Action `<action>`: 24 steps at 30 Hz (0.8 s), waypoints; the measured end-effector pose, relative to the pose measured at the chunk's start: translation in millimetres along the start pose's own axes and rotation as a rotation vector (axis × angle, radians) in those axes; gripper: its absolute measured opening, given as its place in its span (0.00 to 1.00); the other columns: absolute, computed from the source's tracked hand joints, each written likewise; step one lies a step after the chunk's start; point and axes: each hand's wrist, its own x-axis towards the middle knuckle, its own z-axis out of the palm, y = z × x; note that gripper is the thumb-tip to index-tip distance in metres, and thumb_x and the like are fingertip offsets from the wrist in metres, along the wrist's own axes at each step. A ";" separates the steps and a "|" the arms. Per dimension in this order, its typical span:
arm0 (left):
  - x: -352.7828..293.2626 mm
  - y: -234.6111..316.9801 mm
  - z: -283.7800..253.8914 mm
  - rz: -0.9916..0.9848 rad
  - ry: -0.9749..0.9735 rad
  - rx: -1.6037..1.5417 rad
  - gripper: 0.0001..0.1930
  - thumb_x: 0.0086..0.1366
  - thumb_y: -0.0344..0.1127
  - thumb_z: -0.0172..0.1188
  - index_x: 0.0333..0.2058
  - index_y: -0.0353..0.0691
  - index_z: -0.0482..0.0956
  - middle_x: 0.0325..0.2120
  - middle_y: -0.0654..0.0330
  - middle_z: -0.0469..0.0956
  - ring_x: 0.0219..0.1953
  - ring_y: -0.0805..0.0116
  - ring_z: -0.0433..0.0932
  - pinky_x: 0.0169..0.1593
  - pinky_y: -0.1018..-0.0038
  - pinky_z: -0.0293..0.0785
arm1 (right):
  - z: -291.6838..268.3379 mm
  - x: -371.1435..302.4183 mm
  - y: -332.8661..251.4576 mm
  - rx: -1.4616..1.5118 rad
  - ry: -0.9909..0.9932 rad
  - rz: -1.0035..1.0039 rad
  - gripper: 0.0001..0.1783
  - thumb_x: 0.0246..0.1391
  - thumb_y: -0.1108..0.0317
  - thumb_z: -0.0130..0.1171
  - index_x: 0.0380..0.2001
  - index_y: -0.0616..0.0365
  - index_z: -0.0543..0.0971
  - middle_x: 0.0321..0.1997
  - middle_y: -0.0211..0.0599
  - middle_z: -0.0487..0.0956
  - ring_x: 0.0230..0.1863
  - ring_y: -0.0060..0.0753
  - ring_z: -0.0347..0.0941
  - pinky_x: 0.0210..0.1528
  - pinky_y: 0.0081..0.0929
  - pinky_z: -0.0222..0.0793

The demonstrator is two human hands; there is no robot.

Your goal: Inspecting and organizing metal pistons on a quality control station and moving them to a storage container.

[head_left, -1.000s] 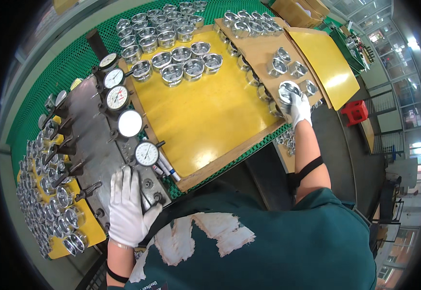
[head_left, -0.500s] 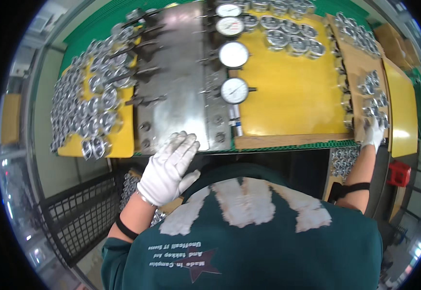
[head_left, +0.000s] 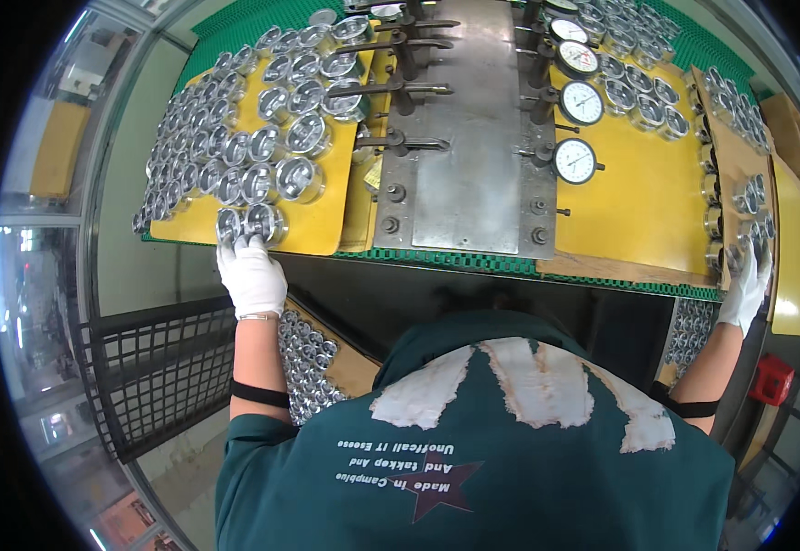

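Note:
In a white glove, my left hand (head_left: 255,279) is at the front edge of the left yellow board (head_left: 322,234). Its fingers are closed on a shiny metal piston (head_left: 265,223), with a second piston (head_left: 230,225) right beside it. Far to the right, my gloved right hand (head_left: 747,292) reaches to the near end of a brown board (head_left: 735,174). Its fingers curl round a piston (head_left: 736,257) there, partly hidden by the glove, and a few other pistons (head_left: 756,226) stand just beyond the fingertips.
Between my hands lies a steel plate (head_left: 464,184) with clamp arms (head_left: 404,141) along its left side and dial gauges (head_left: 575,162) along its right. Many pistons (head_left: 306,136) cover the left board; more stand on the right yellow board (head_left: 620,220). A red bin (head_left: 772,381) is low at right.
My left hand has moved left, from the front of the steel plate to the pistons on the left board. My right hand stays at the brown board. The view has shifted leftward.

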 end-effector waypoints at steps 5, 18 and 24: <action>6.3 -4.6 -11.9 0.035 -0.089 -0.190 0.07 0.51 0.31 0.65 0.30 0.38 0.80 0.34 0.53 0.78 0.47 0.45 0.74 0.50 0.56 0.73 | 40.9 -7.6 -22.8 0.118 -0.127 -0.076 0.31 0.64 0.65 0.54 0.66 0.62 0.59 0.66 0.42 0.65 0.53 0.40 0.74 0.54 0.32 0.76; 39.7 135.5 -166.6 -0.538 -0.717 -2.345 0.18 0.66 0.36 0.56 0.46 0.25 0.72 0.33 0.53 0.80 0.37 0.65 0.81 0.41 0.71 0.78 | 221.6 -146.5 -130.1 0.115 -1.280 -0.665 0.50 0.41 0.66 0.71 0.67 0.62 0.58 0.60 0.50 0.71 0.47 0.41 0.79 0.52 0.35 0.73; 70.6 155.5 -137.4 0.088 -0.424 -1.157 0.19 0.62 0.33 0.58 0.51 0.34 0.73 0.31 0.49 0.79 0.38 0.53 0.80 0.43 0.64 0.75 | 248.9 -147.0 -115.7 -0.228 -1.136 -0.763 0.51 0.41 0.57 0.70 0.67 0.59 0.58 0.50 0.49 0.75 0.44 0.51 0.77 0.43 0.42 0.76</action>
